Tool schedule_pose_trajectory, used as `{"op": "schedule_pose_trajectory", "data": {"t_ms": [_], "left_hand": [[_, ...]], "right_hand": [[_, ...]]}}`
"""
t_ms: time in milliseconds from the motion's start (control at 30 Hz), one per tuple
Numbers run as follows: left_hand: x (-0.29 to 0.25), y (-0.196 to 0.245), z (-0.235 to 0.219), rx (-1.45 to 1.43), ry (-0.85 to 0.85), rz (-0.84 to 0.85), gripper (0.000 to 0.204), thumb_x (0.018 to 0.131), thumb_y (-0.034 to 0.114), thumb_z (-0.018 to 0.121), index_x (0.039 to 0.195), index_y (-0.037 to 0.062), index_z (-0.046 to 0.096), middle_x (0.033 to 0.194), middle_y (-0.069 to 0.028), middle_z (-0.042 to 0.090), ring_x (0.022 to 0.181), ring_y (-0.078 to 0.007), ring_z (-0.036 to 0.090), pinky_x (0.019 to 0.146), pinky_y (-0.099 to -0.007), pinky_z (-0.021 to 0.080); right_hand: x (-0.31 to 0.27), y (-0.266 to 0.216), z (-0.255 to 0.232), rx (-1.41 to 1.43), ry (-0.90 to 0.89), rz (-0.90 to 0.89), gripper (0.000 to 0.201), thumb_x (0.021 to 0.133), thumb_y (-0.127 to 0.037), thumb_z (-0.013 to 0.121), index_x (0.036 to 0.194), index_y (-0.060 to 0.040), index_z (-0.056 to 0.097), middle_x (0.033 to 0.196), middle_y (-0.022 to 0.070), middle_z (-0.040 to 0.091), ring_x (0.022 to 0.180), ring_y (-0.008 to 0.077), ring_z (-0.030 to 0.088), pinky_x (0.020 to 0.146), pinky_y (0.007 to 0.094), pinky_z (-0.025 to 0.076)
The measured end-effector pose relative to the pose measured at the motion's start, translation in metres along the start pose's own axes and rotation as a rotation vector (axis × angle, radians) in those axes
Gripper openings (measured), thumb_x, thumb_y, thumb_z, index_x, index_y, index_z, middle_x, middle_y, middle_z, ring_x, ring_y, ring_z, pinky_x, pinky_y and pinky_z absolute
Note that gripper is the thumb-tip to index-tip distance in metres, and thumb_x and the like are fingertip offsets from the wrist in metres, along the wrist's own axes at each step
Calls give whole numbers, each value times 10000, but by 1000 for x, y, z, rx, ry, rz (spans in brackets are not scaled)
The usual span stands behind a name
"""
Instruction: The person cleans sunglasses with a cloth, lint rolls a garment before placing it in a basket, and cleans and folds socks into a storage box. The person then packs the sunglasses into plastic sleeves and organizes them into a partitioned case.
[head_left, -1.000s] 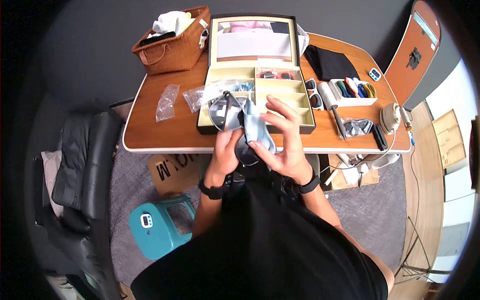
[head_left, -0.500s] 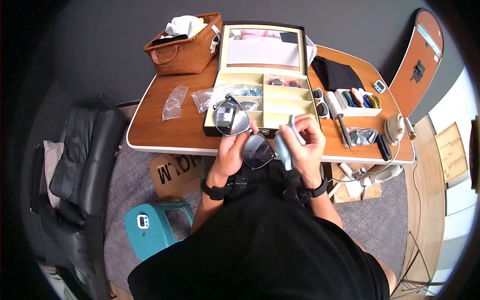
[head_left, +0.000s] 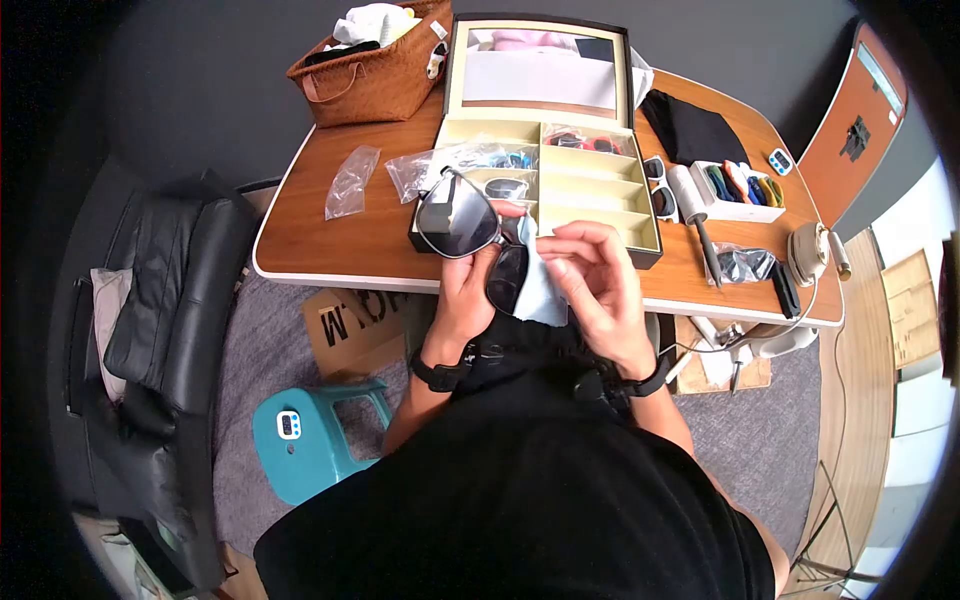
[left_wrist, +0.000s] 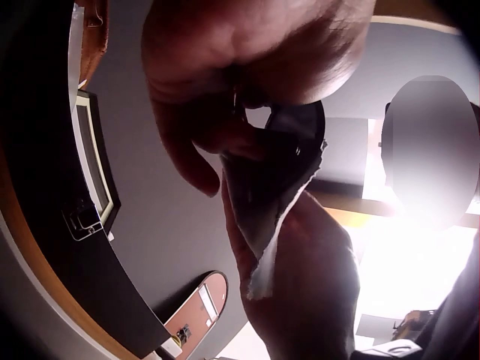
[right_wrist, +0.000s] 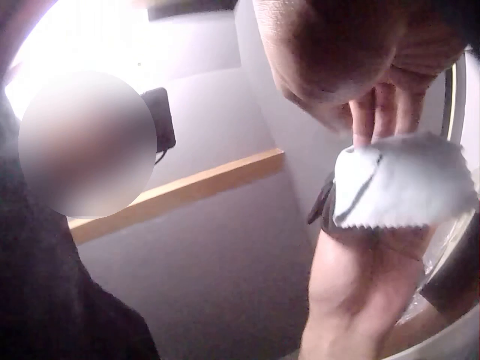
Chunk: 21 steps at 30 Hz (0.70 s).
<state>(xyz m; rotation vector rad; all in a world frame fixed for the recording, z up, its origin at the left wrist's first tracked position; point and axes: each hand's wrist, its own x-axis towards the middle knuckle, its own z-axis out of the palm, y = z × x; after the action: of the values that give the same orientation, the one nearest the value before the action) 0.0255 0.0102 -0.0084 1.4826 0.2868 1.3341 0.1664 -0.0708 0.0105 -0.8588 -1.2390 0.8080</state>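
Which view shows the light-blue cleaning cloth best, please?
The right wrist view: the cleaning cloth appears large, its zigzag edge clear. The head view shows it small, at the sunglasses; the left wrist view, mostly shadowed.

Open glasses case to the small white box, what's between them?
White-framed sunglasses, then a lint roller nearer the white box, as the head view shows.

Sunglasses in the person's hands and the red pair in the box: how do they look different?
The held sunglasses have a thin, dark-looking frame, while the red pair has bright red on its frame.
The held sunglasses are out of any wrapping; the red pair is in clear plastic.
The held sunglasses are up in the left hand, while the red pair lies in a compartment of the box.
Both have dark lenses.
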Motion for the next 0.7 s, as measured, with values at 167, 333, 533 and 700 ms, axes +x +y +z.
{"op": "schedule_pose_trajectory", "data": {"t_ms": [167,333,533,700], "left_hand": [[-2,-8,7,21,6,-42,128,1001,37,391,1023,12,515,1070,-44,536,911,-87,479,837,-234,396],[-1,-8,0,18,-20,-153,192,975,6,401,1085,7,559,1046,-28,547,862,-74,483,784,-226,406],[-1,-4,-1,76,-39,-195,192,976,-5,453,1122,-2,577,990,-1,563,878,-75,517,811,-225,433],[4,-16,0,63,171,-52,239,950,18,591,1172,-12,508,968,-32,621,961,-117,592,842,-250,488]], "right_hand": [[5,2,-19,-15,-173,91,344,858,22,698,1187,13,597,1134,78,621,950,112,603,896,261,493],[7,1,-16,99,-140,183,303,829,25,727,1113,10,621,1087,50,585,907,85,575,854,246,498],[8,8,-23,-232,-136,127,161,808,-15,759,931,8,658,1063,52,558,900,94,566,818,243,493],[8,15,-27,-261,53,52,147,825,-88,759,902,-5,666,1064,65,559,969,131,563,851,265,470]]}}
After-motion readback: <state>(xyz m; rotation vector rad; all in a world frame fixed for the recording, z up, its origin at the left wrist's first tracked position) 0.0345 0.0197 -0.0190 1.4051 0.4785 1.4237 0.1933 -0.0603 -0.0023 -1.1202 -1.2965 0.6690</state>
